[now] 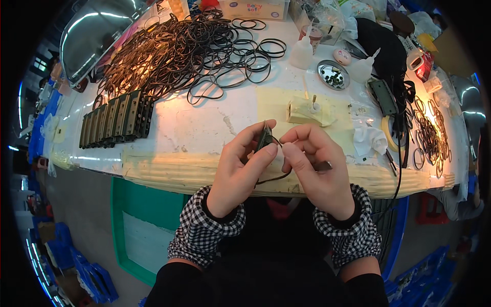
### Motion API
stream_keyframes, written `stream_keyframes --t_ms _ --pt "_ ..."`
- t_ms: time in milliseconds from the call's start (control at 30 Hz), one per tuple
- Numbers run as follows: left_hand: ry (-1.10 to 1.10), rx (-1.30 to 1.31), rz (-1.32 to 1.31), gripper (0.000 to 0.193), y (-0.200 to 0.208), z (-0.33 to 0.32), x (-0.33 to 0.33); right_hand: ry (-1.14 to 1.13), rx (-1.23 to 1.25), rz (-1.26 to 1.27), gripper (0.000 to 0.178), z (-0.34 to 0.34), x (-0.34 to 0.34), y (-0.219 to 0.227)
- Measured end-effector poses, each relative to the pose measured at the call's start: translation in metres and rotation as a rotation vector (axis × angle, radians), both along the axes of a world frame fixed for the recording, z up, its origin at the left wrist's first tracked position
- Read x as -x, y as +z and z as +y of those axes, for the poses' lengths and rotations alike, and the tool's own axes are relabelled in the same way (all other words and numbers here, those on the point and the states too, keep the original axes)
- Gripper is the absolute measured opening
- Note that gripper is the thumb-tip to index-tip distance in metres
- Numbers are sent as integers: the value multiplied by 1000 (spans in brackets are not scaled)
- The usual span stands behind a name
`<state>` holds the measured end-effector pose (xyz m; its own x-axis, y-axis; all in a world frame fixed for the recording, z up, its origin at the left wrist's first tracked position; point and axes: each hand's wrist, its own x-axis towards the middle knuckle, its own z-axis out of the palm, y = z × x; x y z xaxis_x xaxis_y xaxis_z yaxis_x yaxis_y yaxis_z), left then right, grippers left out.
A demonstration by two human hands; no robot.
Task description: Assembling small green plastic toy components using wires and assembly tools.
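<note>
Just above the table's padded front edge, my left hand closes its thumb and fingers on a small dark green piece. My right hand pinches a thin dark band beside it. That band loops below both hands and runs toward the green piece; how they join is hidden by my fingertips. A short shiny metal end sticks out at my right palm, its kind unclear. Beyond the hands stands a yellowish block with an upright pin.
A tangled heap of dark bands covers the back left, behind a row of dark green blocks. At the right are a round metal dish of small pieces, a white squeeze bottle, a tape roll and more bands. Below sits a green tray.
</note>
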<state>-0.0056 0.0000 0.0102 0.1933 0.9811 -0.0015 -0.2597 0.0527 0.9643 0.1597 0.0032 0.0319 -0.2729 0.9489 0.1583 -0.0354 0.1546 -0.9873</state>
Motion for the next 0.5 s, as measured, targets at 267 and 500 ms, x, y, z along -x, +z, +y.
stream_keyframes --t_ms 267,500 --pt "66 -12 -38 44 2 4 -1 -76 136 -77 26 -11 8 4" --pt "52 9 -90 43 -4 5 2 44 224 115 29 -16 4 1"
